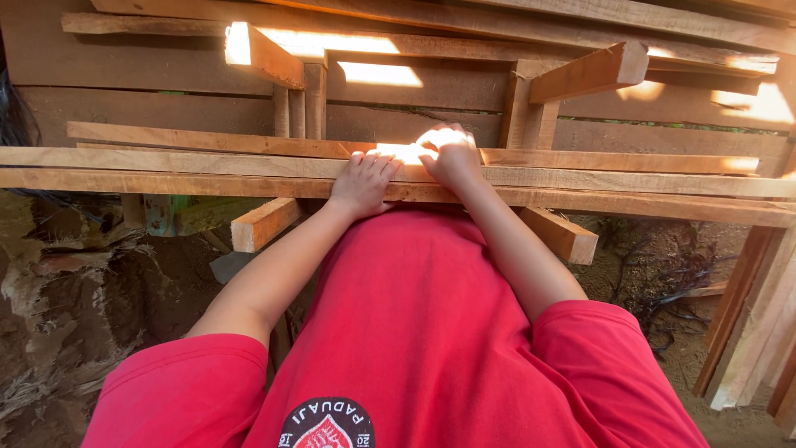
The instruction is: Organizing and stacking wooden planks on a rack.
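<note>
My left hand (362,182) lies flat, grip open, on the long wooden slats (207,170), while just beside it my right hand (450,154) curls loosely over them, clasping nothing.

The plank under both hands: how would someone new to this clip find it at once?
Start at the stack of long planks lying crosswise just beyond the red shirt. The plank meant is second from the near edge, under the left hand and right hand. Its neighbours lie untouched.
</note>
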